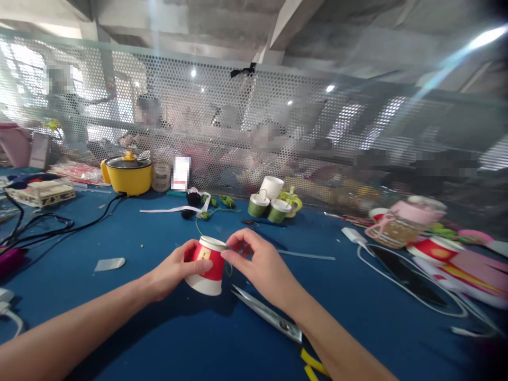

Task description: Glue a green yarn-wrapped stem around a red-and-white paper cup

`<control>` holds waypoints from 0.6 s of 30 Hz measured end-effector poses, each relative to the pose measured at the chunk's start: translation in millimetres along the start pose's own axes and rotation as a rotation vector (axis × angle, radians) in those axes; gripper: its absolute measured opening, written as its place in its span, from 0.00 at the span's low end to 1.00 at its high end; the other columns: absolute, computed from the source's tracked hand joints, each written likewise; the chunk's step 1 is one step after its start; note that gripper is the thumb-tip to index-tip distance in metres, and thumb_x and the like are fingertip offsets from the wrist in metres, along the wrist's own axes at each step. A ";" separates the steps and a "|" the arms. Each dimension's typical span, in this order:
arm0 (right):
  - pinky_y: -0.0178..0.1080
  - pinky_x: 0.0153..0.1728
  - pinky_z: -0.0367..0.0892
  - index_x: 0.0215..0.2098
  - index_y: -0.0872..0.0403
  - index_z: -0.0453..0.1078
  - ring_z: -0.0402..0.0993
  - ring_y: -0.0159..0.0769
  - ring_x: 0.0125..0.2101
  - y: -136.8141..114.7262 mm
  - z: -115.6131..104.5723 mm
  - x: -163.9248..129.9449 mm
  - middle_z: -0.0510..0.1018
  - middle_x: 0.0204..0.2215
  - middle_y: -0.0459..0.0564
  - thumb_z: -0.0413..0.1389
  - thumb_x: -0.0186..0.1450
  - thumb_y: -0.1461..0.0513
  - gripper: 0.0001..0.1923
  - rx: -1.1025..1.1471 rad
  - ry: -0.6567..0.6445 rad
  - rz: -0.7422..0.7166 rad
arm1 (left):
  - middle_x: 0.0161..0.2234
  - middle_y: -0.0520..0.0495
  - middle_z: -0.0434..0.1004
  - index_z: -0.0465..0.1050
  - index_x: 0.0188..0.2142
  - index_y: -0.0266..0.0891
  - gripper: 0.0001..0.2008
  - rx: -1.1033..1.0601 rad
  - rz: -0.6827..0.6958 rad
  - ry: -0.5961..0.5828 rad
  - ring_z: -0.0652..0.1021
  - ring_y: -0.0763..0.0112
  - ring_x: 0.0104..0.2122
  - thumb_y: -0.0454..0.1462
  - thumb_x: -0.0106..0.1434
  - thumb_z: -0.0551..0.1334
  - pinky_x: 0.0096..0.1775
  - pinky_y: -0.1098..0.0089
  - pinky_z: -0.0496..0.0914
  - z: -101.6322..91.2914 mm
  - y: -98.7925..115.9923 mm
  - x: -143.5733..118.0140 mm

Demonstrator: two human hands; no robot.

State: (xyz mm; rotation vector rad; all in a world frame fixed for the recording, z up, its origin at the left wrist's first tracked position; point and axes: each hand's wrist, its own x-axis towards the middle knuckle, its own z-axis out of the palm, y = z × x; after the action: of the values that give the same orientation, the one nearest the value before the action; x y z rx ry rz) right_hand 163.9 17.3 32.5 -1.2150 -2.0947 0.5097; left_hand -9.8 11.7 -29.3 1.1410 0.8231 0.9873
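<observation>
Your left hand grips an upside-down red-and-white paper cup, at seven o'clock in view. Your right hand, half-curled, meets its upper edge; whether it pinches the green yarn, I can't tell. Scissors lie at the cup's four o'clock.

smooth paper cup, shiny metal scissor blades (handles look plastic), glossy yellow pot
</observation>
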 end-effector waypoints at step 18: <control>0.31 0.21 0.60 0.27 0.53 0.58 0.63 0.28 0.20 12.5 8.8 -7.6 0.64 0.19 0.42 0.48 0.61 0.61 0.06 0.106 -0.039 0.000 | 0.34 0.45 0.70 0.64 0.40 0.34 0.22 0.000 -0.020 -0.001 0.71 0.66 0.34 0.42 0.48 0.64 0.35 0.67 0.64 3.0 -0.6 1.1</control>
State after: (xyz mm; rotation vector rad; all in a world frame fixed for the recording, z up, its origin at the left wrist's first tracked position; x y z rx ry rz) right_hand 168.1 16.8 15.9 -1.1531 -2.0720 0.6410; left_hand -6.6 11.6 -29.2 1.1309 0.8321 0.9698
